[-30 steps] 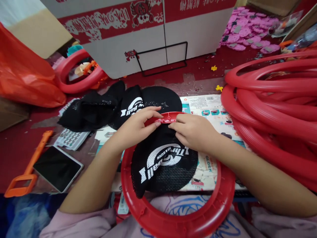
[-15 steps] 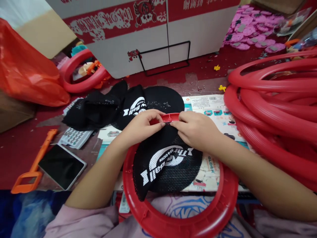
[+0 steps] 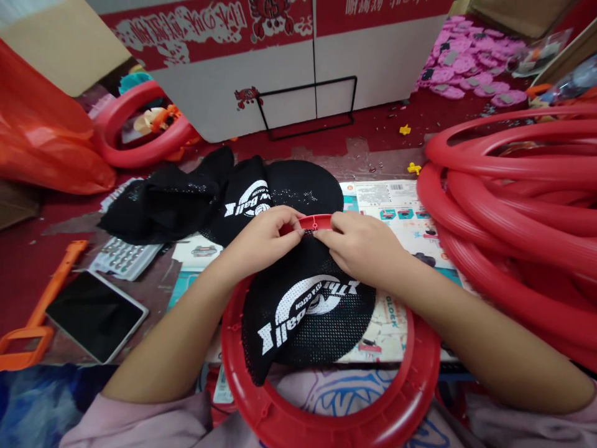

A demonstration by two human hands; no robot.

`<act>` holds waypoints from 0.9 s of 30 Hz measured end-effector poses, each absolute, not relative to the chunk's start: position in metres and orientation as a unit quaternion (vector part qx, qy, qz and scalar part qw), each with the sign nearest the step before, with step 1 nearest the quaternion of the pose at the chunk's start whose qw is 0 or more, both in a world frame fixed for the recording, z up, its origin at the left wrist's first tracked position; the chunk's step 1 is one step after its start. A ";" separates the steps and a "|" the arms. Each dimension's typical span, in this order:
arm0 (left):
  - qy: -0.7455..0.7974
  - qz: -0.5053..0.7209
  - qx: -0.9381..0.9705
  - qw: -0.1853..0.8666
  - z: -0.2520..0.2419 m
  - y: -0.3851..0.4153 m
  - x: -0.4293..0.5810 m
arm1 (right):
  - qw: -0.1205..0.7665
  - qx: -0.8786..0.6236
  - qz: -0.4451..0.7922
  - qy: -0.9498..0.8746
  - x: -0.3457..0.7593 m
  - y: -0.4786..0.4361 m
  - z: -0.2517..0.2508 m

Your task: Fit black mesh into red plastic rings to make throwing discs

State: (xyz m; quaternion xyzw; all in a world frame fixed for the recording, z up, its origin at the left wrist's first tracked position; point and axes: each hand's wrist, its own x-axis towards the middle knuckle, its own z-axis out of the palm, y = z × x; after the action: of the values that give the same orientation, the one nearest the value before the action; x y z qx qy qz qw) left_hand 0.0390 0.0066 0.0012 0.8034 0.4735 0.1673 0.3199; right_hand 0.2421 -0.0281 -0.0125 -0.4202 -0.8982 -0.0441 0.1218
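A red plastic ring point(image 3: 415, 379) leans between the table edge and my lap, its ribbed inner side facing up. Black mesh fabric point(image 3: 345, 330) with a white printed logo hangs across the ring's opening from the far rim. My left hand point(image 3: 273, 233) pinches the fabric's edge against that rim between thumb and fingers. Close beside it, my right hand point(image 3: 359, 246) presses the same edge with closed fingers. A short bare stretch of rim shows between the hands. More black mesh pieces point(image 3: 308, 183) lie just beyond.
Red rings point(image 3: 508, 218) are piled at right. At left lie a dark-screened tablet point(image 3: 97, 314), an orange plastic handle point(image 3: 28, 339) and a calculator-like keypad point(image 3: 128, 256). Printed cardboard point(image 3: 392, 193) covers the table. A white-and-red carton point(image 3: 209, 93) stands behind; pink pieces point(image 3: 459, 62) are heaped at back right.
The view has shifted slightly, so most things sit a little further left. Both hands keep their pinch on the mesh at the far rim.
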 end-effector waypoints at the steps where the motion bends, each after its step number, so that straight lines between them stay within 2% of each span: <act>1: 0.475 0.167 0.804 0.315 0.001 0.006 0.040 | 0.121 -0.421 -0.042 -0.898 0.242 -0.028 -0.012; 17: 0.509 0.159 0.777 0.334 0.001 0.005 0.043 | 0.099 -0.401 -0.064 -0.908 0.240 -0.030 -0.009; 27: 0.500 0.147 0.795 0.311 0.004 0.007 0.035 | 0.048 -0.394 -0.008 -0.918 0.242 -0.040 0.000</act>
State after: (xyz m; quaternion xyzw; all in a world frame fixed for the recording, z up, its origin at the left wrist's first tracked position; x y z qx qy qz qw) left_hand 0.0351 0.0067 0.0039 0.7949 0.4995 0.1472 0.3112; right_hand 0.2415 -0.0395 0.0005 -0.3937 -0.9179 -0.0079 0.0485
